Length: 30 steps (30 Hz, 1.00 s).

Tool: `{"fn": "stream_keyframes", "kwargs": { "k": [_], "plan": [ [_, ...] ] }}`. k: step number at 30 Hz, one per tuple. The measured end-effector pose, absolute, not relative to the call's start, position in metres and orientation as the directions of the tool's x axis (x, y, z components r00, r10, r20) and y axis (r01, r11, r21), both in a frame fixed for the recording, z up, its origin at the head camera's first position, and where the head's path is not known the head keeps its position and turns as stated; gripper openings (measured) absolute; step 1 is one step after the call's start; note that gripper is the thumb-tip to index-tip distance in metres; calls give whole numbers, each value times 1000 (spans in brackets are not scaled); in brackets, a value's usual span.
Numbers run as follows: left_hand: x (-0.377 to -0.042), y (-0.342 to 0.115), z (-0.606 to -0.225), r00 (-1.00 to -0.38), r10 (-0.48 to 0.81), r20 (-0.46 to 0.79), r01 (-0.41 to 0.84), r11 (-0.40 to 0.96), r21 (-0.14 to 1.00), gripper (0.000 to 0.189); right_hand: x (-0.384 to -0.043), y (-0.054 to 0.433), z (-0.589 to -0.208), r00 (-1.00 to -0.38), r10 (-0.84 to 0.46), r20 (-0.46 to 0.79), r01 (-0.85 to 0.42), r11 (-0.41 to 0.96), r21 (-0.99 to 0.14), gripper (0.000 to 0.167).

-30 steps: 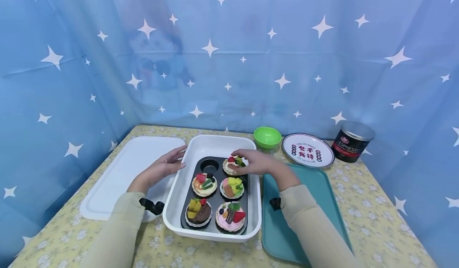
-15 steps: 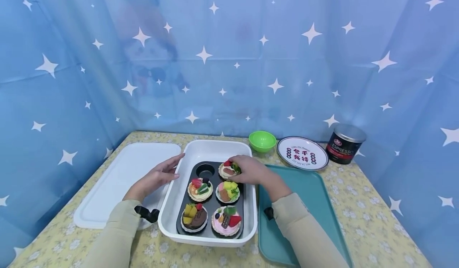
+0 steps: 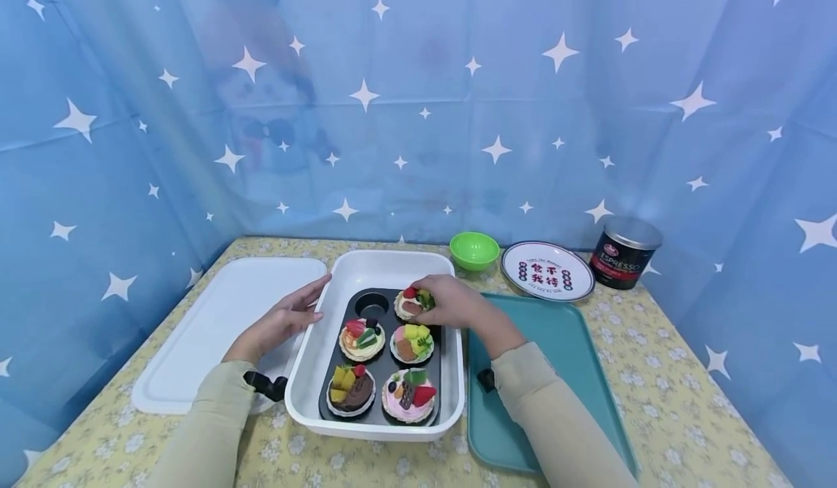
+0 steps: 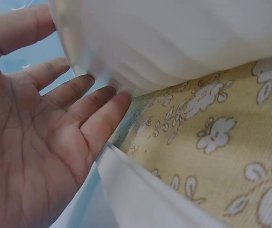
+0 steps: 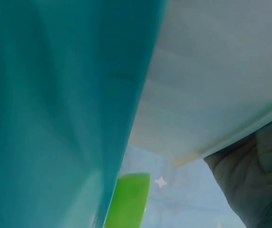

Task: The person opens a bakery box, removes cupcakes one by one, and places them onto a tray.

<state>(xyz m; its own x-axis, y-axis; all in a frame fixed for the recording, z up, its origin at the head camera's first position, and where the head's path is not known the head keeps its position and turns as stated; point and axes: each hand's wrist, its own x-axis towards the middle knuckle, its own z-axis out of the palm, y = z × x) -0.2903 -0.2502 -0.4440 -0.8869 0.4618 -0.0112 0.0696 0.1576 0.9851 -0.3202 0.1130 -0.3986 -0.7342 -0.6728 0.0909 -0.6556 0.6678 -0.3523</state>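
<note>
A white plastic tub (image 3: 366,259) holds a dark muffin pan (image 3: 381,393) with fruit-topped toy tarts in several of its cups. At the pan's back right, my right hand (image 3: 454,305) pinches a cream tart (image 3: 407,306) topped with a red berry and green fruit. My left hand (image 3: 281,322) lies along the tub's left side, its fingers straight. The left wrist view shows that palm (image 4: 36,137) with fingertips against the tub's outer wall (image 4: 174,38). In the right wrist view, the tub hides the fingers of my right hand (image 5: 250,175).
A white lid or board (image 3: 216,335) lies on the left and a teal tray (image 3: 556,372) on the right. Behind stand a green bowl (image 3: 474,250), a plate with red characters (image 3: 548,271) and an espresso can (image 3: 624,253). The back-left pan cup (image 3: 371,304) is bare.
My right hand has settled lower over the back-right tart, and its fingers now grip the tart's edge. The left hand stays at the tub's side. The head view has shifted slightly.
</note>
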Motion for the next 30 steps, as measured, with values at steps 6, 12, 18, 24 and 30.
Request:
{"fn": "stream_keyframes", "kwargs": {
  "k": [6,12,18,24,30],
  "plan": [
    [-292,-250,-444,-878,478,6,81,137,987,79,-322,115,-397,-723,-675,146,-674,642,-366,57],
    [-293,-249,-443,-875,483,12,84,128,988,78,-328,120,-397,-737,-632,240,-668,627,-400,54],
    [-294,-250,-443,-871,491,11,82,125,989,78,-332,126,-389,-731,-635,250,-674,614,-410,51],
    [-294,-250,-445,-871,491,5,70,114,991,78,-330,137,-369,-723,-638,264,-684,608,-404,53],
    [-291,-251,-446,-873,488,7,68,107,992,78,-325,154,-356,-732,-613,298,-680,629,-377,55]
  ]
}}
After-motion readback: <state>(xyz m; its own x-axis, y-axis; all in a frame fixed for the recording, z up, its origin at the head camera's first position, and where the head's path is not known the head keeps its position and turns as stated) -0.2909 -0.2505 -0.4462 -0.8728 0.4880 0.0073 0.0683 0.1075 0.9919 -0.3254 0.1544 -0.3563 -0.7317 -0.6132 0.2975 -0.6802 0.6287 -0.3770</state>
